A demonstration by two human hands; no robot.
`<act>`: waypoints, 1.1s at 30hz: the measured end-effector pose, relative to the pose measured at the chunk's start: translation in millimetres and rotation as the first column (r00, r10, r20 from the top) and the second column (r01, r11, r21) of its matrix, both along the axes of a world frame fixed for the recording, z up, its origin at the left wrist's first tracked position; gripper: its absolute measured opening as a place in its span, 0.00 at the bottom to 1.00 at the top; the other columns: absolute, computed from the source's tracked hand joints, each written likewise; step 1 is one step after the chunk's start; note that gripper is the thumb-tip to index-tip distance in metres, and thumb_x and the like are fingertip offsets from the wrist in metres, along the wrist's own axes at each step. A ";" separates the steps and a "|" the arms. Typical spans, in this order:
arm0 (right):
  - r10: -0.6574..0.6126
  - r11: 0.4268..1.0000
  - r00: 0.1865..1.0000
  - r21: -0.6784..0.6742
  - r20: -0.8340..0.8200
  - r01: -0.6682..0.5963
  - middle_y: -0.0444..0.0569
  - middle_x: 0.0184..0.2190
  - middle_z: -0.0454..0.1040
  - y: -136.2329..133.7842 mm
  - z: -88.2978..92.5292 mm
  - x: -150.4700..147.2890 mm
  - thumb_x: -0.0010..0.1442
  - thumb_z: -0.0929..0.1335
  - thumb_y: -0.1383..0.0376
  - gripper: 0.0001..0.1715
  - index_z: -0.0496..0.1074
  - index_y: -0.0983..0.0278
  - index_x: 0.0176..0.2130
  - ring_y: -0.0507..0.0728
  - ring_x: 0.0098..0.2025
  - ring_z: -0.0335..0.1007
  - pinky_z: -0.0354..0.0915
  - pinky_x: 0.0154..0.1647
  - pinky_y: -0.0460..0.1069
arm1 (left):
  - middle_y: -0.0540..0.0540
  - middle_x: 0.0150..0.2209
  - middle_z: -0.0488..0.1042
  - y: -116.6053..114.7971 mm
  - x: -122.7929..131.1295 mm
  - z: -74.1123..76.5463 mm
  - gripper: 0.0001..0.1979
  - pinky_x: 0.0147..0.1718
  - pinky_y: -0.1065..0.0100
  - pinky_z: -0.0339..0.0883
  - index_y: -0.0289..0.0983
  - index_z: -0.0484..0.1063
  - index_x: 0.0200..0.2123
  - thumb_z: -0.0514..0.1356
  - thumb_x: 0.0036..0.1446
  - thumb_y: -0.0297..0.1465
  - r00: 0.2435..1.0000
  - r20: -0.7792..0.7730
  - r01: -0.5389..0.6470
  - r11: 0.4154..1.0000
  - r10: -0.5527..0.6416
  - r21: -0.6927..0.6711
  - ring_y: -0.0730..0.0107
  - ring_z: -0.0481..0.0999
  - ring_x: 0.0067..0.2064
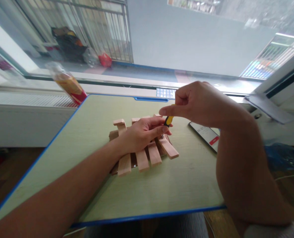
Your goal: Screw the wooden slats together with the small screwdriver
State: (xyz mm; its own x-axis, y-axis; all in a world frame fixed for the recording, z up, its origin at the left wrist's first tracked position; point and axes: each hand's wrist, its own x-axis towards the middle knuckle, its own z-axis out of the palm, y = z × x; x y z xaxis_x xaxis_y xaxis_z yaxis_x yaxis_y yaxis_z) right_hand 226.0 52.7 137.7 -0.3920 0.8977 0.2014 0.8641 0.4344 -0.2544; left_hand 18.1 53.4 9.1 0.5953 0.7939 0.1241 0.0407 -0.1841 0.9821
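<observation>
One slatted wooden piece (155, 153) lies on the one table (191, 185), and from here I count four pale slats in it, side by side, with darker brown material showing beneath; how many parts make up that layer I can't tell. The slat at its right end sits askew from the other three, and a small metal bit (162, 136) shows there.

One screwdriver (170, 120), its handle yellow and black, stands tilted over that same end. The right hand (195, 102) is closed around the top of the handle. The left hand (145, 132) lies across the slats, thumb and fingers coming round the tool's lower end; whether they pinch it or only steady things around it, I can't tell.

To the right of the slatted piece lies one phone (204, 134), screen lit, with a red button; its lettering is too small for me to read. Beyond the piece and to its left stands one bottle (70, 85), leaning in my view, its yellow and red label too blurred to give a brand. Straight behind the piece, past the table's far edge, is one blue-and-white gridded item (165, 92), its markings illegible. Farther back, beyond the glass, sits one red bag (105, 60).
</observation>
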 end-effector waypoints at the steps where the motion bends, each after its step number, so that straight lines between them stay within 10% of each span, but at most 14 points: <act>1: 0.025 1.000 0.999 -0.019 -0.026 -0.025 0.43 0.22 0.69 -0.6 1.6 2.4 0.57 0.75 0.40 0.28 0.76 0.61 0.29 0.50 0.24 0.56 0.51 0.25 0.52 | 0.41 0.47 0.83 0.3 -0.7 -0.3 0.19 0.47 0.62 0.72 0.38 0.79 0.52 0.63 0.68 0.45 1.000 -0.016 -0.004 1.000 0.005 0.008 0.60 0.81 0.48; 5: 0.188 0.975 0.968 -0.084 -0.168 -0.204 0.46 0.35 0.82 -4.5 7.4 10.0 0.58 0.77 0.54 0.19 0.84 0.61 0.46 0.52 0.31 0.72 0.62 0.30 0.50 | 0.41 0.49 0.83 1.3 -2.5 -1.0 0.20 0.47 0.62 0.72 0.38 0.81 0.52 0.62 0.69 0.46 0.998 -0.055 -0.011 0.999 0.013 0.038 0.60 0.81 0.48; 10: 0.232 0.968 0.959 -0.054 -0.161 -0.243 0.45 0.30 0.81 -7.4 8.2 6.2 0.59 0.73 0.65 0.13 0.85 0.67 0.43 0.49 0.28 0.69 0.62 0.30 0.49 | 0.40 0.48 0.83 2.2 -1.9 -1.2 0.21 0.46 0.62 0.73 0.37 0.80 0.53 0.62 0.68 0.46 1.000 -0.021 -0.002 1.000 0.003 0.016 0.59 0.81 0.47; 33: 0.016 0.999 0.999 0.043 -0.033 -0.015 0.41 0.18 0.58 -1.7 -1.5 -3.8 0.57 0.76 0.49 0.26 0.66 0.60 0.22 0.51 0.25 0.49 0.47 0.26 0.53 | 0.39 0.52 0.81 1.8 -0.6 -3.1 0.20 0.47 0.62 0.74 0.38 0.76 0.54 0.65 0.67 0.45 0.997 0.074 0.019 0.999 -0.016 -0.050 0.59 0.82 0.50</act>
State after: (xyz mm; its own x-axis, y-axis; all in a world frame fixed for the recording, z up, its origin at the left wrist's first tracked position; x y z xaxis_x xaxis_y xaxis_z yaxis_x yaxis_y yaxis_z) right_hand 222.2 51.0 136.2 -0.3981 0.8818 0.2531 0.8484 0.4588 -0.2640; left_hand 17.5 55.2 6.0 0.6000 0.7898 0.1275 -0.0345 -0.1337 0.9904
